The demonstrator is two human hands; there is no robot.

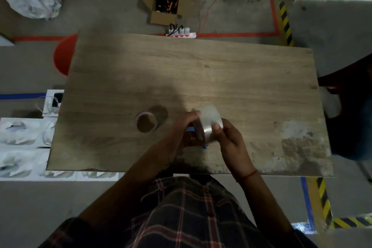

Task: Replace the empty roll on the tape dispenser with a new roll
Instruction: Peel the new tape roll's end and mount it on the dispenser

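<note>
An empty cardboard roll core (146, 122) stands on its end on the wooden table (201, 70), left of my hands. A full roll of clear tape (210, 122) is held between both hands above the table's near half. My left hand (186, 127) grips the roll's left side together with a blue tape dispenser (190, 129), of which only small blue parts show. My right hand (227, 137) pinches the roll's near right edge with thumb and fingers. Most of the dispenser is hidden behind the hands and roll.
An open cardboard box (166, 0) with dark items sits on the floor beyond the table, with a power strip (181, 33) at the far edge. A red stool (64, 54) stands at the far left corner. White packages (22, 143) lie left of the table.
</note>
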